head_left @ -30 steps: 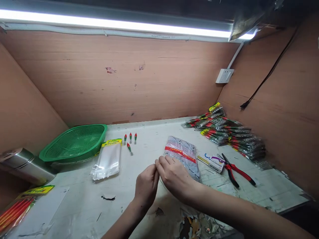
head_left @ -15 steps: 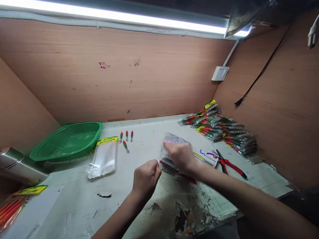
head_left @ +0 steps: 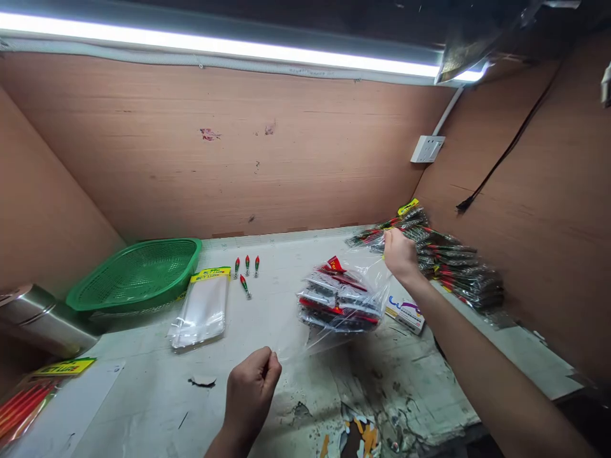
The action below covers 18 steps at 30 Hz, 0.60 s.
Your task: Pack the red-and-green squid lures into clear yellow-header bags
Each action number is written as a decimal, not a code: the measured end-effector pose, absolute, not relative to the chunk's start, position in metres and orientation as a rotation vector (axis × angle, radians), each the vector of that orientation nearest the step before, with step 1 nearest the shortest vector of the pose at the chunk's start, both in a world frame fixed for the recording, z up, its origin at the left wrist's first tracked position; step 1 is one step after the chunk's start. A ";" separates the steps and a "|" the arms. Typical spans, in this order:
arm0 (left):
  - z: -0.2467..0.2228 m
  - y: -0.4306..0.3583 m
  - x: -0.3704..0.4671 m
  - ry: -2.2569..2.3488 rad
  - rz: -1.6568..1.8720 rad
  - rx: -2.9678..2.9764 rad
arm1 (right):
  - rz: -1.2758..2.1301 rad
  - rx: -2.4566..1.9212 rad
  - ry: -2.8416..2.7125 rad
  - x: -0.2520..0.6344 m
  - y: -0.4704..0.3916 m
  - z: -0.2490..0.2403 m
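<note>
A clear plastic bag (head_left: 340,302) full of small packets with red, white and dark parts is at the middle right of the table. My right hand (head_left: 400,254) is closed on its upper right edge, and the film stretches up to my fingers. Left of the bag and lower down, my left hand (head_left: 252,388) is a fist; what is in it, if anything, is hidden. Under my right forearm lies a small white box (head_left: 405,314) with purple and yellow print.
Packed lures (head_left: 443,254) are piled at the right back. Several red-green lures (head_left: 245,286) lie near empty clear sleeves (head_left: 203,312). At left are a green basket (head_left: 138,277), a metal canister (head_left: 45,321) and a packet of orange-red pieces (head_left: 28,407). The tabletop (head_left: 305,404) is torn in front.
My right hand has moved up and right, drawing out the bag's film. My left hand has shifted down and left, away from the bag. The red-handled pliers are now hidden by my right arm.
</note>
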<state>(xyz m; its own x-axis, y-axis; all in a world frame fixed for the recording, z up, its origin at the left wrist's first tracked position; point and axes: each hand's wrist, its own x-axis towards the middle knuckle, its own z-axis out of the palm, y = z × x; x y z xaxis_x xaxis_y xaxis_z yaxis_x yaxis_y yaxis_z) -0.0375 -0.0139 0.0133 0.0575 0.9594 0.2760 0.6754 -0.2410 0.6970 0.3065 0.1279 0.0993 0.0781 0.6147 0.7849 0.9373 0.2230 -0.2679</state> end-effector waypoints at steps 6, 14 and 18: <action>0.017 -0.017 -0.050 1.246 0.415 1.651 | -0.513 -1.418 -1.695 0.275 0.097 0.098; 0.044 0.022 -0.019 1.139 0.870 2.159 | -0.595 -1.386 -1.727 0.304 0.059 0.099; 0.030 0.025 0.033 0.696 0.933 2.717 | -0.590 -1.358 -1.721 0.307 0.054 0.095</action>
<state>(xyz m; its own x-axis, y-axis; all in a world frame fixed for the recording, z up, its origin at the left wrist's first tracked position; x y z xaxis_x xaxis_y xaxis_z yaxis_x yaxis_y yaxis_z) 0.0329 0.0249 0.0302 0.6926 0.4877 0.5315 0.3709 -0.8727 0.3175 0.3067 0.0536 0.0953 -0.0560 0.5468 0.8354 0.9444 0.3006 -0.1334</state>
